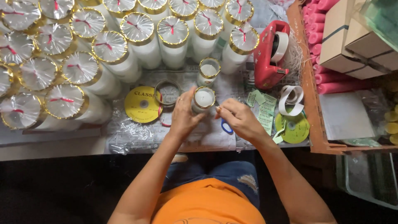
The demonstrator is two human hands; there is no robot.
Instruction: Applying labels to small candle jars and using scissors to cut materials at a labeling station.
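Looking down through the head camera, I see my left hand (182, 116) wrapped around a white candle in a gold-rimmed glass (203, 99), its grip closed on the side of the glass, which stands upright on the table (137, 137) right in front of me. My right hand (240, 120) sits just beside the glass with thumb and fingers pinched together on something too small for me to make out; a blue-handled tool (226, 126) shows under that hand, though I cannot tell whether the hand holds it. A second unwrapped candle (208, 70) stands just behind. Finished candles covered in clear film with red ties (107, 47) crowd the far left of the table. A yellow ribbon spool (143, 104) and a gold ring (167, 92) lie near my left hand, a red tape dispenser (269, 54) stands to the right, and green paper labels (262, 108) lie by my right wrist. To do this well I judge the left hand should keep the glass steady and upright while the right works close to the rim
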